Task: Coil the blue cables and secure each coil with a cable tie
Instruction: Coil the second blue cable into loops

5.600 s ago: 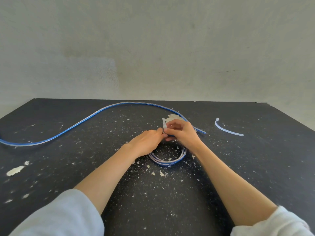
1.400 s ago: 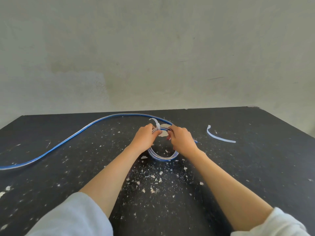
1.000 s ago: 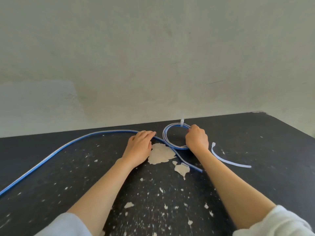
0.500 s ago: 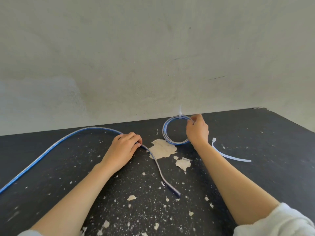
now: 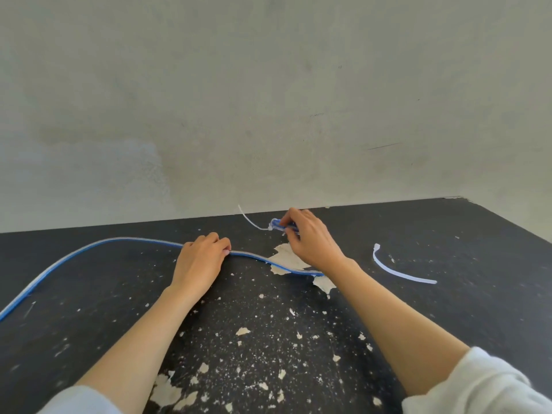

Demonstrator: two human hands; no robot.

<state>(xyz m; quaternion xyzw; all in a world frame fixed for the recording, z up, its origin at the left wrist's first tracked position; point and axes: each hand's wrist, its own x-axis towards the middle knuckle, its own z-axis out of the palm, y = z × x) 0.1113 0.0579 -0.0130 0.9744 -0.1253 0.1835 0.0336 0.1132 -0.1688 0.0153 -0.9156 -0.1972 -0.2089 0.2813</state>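
Left hand point(image 5: 200, 264), fingers curled over the long loose blue cable point(image 5: 134, 240) running left–right along the black tabletop point(image 5: 448, 324), sits nearer it than the right hand point(image 5: 310, 239), which pinches the small tied blue coil point(image 5: 279, 224)

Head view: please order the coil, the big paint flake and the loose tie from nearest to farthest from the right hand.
1. Coil: pinched in the right hand itself, at its fingertips.
2. Big paint flake: just beneath the hand, slightly to its left.
3. Loose tie: lying well apart, out to the right.
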